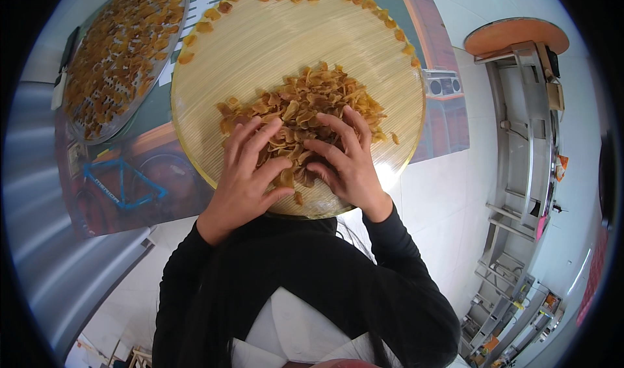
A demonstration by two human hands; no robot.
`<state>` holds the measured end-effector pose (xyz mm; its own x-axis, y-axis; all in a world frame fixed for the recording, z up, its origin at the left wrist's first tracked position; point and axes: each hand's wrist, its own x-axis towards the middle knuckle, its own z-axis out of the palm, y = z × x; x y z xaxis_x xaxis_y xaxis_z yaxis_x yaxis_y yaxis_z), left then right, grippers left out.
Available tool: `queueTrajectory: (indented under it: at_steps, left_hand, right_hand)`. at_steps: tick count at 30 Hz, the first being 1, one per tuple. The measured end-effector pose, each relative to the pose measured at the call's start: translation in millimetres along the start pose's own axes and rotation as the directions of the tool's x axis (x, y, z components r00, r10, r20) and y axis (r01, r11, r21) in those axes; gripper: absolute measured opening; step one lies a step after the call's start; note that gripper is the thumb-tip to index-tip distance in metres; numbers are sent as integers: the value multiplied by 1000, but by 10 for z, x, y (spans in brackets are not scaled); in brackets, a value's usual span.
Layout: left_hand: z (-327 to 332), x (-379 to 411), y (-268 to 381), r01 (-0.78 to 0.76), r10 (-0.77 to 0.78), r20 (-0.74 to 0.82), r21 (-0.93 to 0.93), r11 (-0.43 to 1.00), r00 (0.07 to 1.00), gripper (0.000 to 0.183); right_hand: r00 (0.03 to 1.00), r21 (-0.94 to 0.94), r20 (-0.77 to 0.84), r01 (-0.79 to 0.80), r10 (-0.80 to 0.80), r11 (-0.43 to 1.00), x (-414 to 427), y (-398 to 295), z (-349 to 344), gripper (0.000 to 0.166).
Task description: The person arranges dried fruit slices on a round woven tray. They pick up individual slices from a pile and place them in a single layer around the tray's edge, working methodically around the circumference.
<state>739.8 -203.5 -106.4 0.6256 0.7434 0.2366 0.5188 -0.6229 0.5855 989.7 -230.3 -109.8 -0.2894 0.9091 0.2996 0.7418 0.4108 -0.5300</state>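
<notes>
A heap of dried amber-brown slices (312, 100) lies on a round woven tray (234, 56) with a yellow rim, in front of me. My left hand (251, 173) touches the heap's near left side with its fingers spread. On the near right side, my right hand (343, 161) has its curled, parted fingers in among the slices. Whether either hand pinches a slice cannot be told, as some fingertips are partly hidden. Single slices (204, 26) line the tray's far rim, in places overlapping. One loose slice (395, 138) sits to the right of the heap.
At the far left, an oval-looking perforated tray (183, 31) holds many similar slices. Both trays rest on a printed table cover (146, 192) showing a bicycle. A metal ladder-like frame (529, 139) and a round orange-brown board (516, 34) are at the right. Grey-blue folded material (34, 173) is at left.
</notes>
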Motion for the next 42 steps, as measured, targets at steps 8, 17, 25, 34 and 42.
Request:
queueTrajectory:
  at_steps: [8, 17, 25, 34, 42]
  left_hand:
    - [-351, 15, 4, -132, 132, 10, -4, 991, 991, 26]
    - [-1116, 83, 204, -193, 201, 32, -163, 968, 979, 17]
    - [-1628, 740, -116, 106, -171, -233, -267, 958, 957, 11]
    - [-1682, 1795, -788, 275, -134, -337, 415, 868, 932, 13]
    - [-1493, 1713, -951, 138, -49, -206, 446, 885, 977, 30]
  right_hand:
    - [1000, 128, -29, 2, 1, 992, 358, -169, -193, 22]
    - [976, 484, 95, -216, 194, 848, 818, -641, -843, 17]
    - [897, 387, 131, -438, 422, 811, 1865, -6, -1119, 19]
    - [803, 312, 8, -568, 595, 762, 2717, 602, -899, 25]
    - [971, -99, -222, -116, 91, 988, 2525, 613, -826, 18]
